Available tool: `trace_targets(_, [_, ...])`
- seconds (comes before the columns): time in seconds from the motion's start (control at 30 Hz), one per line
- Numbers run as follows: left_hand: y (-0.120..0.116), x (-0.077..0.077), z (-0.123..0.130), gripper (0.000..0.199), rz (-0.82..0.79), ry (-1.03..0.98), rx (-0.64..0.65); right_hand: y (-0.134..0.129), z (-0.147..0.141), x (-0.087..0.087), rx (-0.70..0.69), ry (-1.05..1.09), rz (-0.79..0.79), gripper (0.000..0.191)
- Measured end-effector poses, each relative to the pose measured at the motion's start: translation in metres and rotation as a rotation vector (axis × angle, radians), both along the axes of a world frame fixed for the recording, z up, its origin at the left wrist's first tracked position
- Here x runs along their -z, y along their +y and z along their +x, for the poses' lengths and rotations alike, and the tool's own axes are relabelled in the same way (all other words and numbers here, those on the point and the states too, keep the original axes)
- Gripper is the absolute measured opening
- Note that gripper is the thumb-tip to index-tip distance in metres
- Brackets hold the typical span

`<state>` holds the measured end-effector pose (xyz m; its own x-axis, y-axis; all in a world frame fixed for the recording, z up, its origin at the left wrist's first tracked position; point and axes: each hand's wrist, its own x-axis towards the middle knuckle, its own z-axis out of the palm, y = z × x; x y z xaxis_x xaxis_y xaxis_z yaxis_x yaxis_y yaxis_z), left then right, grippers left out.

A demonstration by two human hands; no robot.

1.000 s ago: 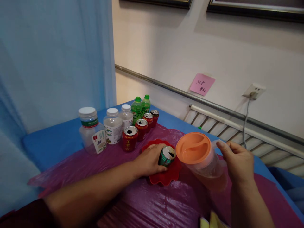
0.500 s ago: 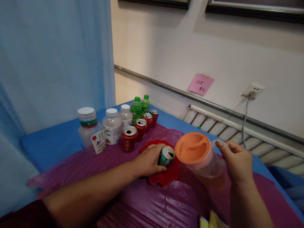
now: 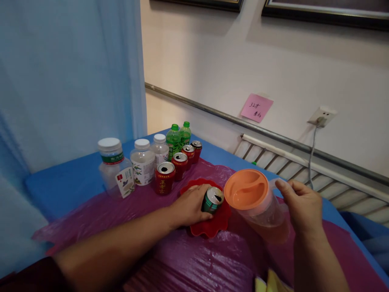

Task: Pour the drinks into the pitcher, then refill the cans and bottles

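Note:
My left hand (image 3: 193, 204) is closed around a green drink can (image 3: 212, 200), whose opened silver top faces up and tilts a little to the right. Beneath the can and hand lies a red scallop-edged dish (image 3: 209, 230). My right hand (image 3: 304, 205) grips the handle of a clear pitcher (image 3: 267, 219) with an orange lid (image 3: 246, 190). The pitcher leans left, its lid close beside the can's top, and brownish liquid shows low inside. Whether lid and can touch, I cannot tell. No flowing liquid is visible.
Behind the dish stand several opened red cans (image 3: 165, 177), clear white-capped bottles (image 3: 144, 162) and two green bottles (image 3: 174, 140). Purple plastic sheeting (image 3: 188, 259) covers part of the blue table (image 3: 60, 174). Yellow cloth-like material (image 3: 275, 282) lies at the front edge. A radiator (image 3: 273, 160) runs along the wall.
The view has shifted very slightly. Both hands, the can and the pitcher keep practically the same positions.

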<state>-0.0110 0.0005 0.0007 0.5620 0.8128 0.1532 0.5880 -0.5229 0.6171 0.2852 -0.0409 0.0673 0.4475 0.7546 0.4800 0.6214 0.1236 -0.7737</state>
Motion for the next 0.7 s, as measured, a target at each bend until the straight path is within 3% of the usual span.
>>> trace_targets(0.7, [-0.0016, -0.0017, -0.0001, 0.066, -0.02, 0.001, -0.01, 0.0, 0.0, 0.0025, -0.026, -0.007, 0.032, 0.056])
